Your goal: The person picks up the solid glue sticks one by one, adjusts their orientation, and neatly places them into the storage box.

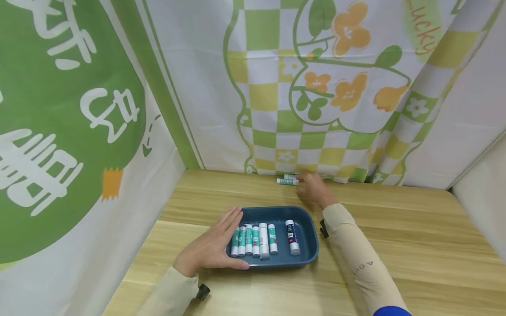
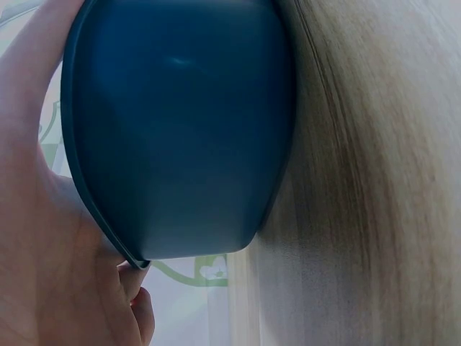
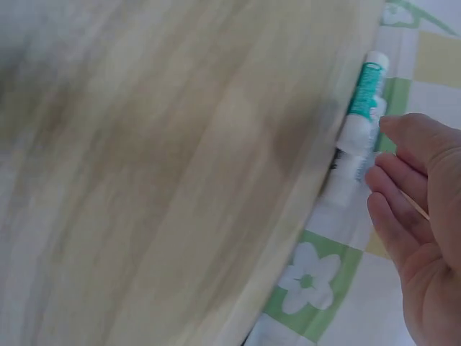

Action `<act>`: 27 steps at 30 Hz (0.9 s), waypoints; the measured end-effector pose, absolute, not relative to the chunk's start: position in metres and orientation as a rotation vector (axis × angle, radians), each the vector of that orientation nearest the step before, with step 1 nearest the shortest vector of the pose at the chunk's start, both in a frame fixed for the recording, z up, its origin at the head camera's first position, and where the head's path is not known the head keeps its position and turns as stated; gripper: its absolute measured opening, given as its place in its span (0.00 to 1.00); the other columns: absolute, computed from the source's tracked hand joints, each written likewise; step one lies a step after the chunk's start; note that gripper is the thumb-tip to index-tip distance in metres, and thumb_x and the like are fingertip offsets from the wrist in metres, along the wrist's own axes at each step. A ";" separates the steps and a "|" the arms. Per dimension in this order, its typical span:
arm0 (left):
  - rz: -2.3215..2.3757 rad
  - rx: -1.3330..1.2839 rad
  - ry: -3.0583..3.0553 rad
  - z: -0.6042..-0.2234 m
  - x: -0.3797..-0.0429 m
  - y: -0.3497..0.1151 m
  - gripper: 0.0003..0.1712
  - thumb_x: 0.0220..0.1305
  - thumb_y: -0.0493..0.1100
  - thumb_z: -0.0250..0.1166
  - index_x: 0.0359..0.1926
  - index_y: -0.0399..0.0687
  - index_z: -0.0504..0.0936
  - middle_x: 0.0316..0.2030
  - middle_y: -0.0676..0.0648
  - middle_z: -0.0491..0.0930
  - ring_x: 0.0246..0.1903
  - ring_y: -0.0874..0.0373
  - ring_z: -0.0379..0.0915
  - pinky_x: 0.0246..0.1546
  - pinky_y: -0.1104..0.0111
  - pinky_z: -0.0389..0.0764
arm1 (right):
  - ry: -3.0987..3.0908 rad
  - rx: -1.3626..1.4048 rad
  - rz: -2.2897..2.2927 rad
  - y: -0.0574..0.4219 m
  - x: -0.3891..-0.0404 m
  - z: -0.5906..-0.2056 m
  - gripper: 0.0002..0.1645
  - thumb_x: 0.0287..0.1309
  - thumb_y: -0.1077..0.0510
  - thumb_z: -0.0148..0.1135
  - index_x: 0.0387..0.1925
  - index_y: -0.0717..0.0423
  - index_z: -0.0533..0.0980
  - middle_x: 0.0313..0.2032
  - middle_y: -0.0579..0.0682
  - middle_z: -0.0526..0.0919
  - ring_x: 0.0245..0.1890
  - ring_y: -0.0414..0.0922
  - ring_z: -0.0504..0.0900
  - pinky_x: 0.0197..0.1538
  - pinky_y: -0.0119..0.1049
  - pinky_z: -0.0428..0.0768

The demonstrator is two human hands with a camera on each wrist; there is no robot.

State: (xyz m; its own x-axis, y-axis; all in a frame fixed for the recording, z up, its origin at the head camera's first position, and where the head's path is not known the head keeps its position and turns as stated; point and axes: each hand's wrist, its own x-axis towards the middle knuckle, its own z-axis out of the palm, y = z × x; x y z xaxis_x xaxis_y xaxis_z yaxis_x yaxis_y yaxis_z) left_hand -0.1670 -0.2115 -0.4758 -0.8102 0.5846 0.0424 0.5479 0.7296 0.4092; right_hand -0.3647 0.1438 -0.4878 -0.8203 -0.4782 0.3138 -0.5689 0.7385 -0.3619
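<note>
A dark blue tray (image 1: 276, 264) stands on the table. My left hand (image 1: 213, 245) rests on its left end, fingers fairly straight along the rim and thumb at the near edge. Inside, several green-and-white glue sticks (image 1: 249, 239) and a white stick (image 1: 263, 241) stand side by side, with a dark navy glue stick (image 1: 291, 237) apart at right. At the table's back edge my right hand (image 1: 314, 188) reaches two small glue sticks. In the right wrist view its fingers are loosely bent, fingertips close beside the teal-labelled glue stick (image 3: 366, 94); the whiter glue stick (image 3: 346, 176) lies against it.
The wooden table (image 1: 395, 228) ends at a hanging cloth (image 1: 272, 96) with green and yellow checks. A green-and-white printed cloth (image 1: 118, 175) hangs along the left side.
</note>
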 end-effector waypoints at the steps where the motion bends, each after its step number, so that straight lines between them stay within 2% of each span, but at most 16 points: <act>1: 0.624 0.937 2.836 -0.476 -0.167 -0.211 0.78 0.53 0.81 0.69 0.85 0.39 0.42 0.86 0.44 0.32 0.86 0.43 0.32 0.83 0.45 0.50 | -2.743 0.832 0.644 0.144 -0.366 -0.489 0.09 0.55 0.69 0.67 0.39 0.65 0.84 0.37 0.60 0.90 0.36 0.57 0.88 0.41 0.51 0.89; 3: 0.620 0.941 2.831 -0.476 -0.168 -0.210 0.78 0.53 0.81 0.69 0.85 0.39 0.42 0.86 0.44 0.32 0.86 0.43 0.32 0.84 0.45 0.50 | -2.761 0.845 0.622 0.144 -0.368 -0.491 0.03 0.54 0.70 0.66 0.32 0.63 0.81 0.30 0.55 0.84 0.29 0.51 0.82 0.33 0.46 0.84; 7: 0.610 0.935 2.836 -0.477 -0.167 -0.210 0.79 0.52 0.81 0.69 0.85 0.39 0.42 0.86 0.43 0.33 0.86 0.43 0.32 0.83 0.45 0.51 | -2.792 0.872 0.582 0.140 -0.372 -0.493 0.07 0.54 0.71 0.65 0.26 0.59 0.76 0.25 0.50 0.77 0.26 0.47 0.75 0.30 0.42 0.78; 11: 0.612 0.942 2.842 -0.476 -0.167 -0.210 0.79 0.53 0.80 0.69 0.85 0.38 0.42 0.86 0.43 0.33 0.86 0.43 0.32 0.83 0.45 0.51 | -2.773 0.839 0.534 0.135 -0.374 -0.491 0.06 0.51 0.71 0.64 0.24 0.60 0.76 0.25 0.52 0.79 0.27 0.51 0.79 0.33 0.48 0.80; 14: 0.625 0.953 2.849 -0.474 -0.167 -0.210 0.78 0.52 0.79 0.70 0.85 0.37 0.42 0.86 0.42 0.34 0.86 0.42 0.33 0.83 0.43 0.52 | -2.794 0.801 0.530 0.131 -0.375 -0.491 0.06 0.55 0.70 0.64 0.25 0.60 0.78 0.27 0.53 0.81 0.28 0.51 0.80 0.35 0.50 0.82; 19: 0.622 0.962 2.848 -0.475 -0.168 -0.210 0.78 0.53 0.79 0.70 0.85 0.37 0.43 0.86 0.42 0.34 0.86 0.41 0.34 0.83 0.43 0.52 | -2.870 0.727 0.584 0.130 -0.378 -0.496 0.10 0.62 0.67 0.65 0.24 0.59 0.78 0.25 0.52 0.81 0.26 0.48 0.77 0.33 0.45 0.80; 27: 0.634 0.942 2.837 -0.476 -0.169 -0.209 0.78 0.53 0.80 0.70 0.85 0.38 0.42 0.86 0.44 0.33 0.86 0.42 0.32 0.83 0.44 0.50 | -2.889 0.672 0.666 0.137 -0.378 -0.491 0.14 0.60 0.66 0.66 0.19 0.57 0.78 0.22 0.51 0.80 0.22 0.45 0.73 0.27 0.38 0.74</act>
State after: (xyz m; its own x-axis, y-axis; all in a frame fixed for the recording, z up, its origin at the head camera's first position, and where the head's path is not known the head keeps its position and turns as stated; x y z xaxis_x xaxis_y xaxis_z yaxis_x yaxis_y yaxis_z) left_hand -0.1687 -0.2093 -0.4764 -0.8067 0.5891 0.0480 0.5534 0.7244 0.4111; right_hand -0.3782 0.1372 -0.4915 -0.8974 -0.3968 0.1929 -0.4412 0.8069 -0.3929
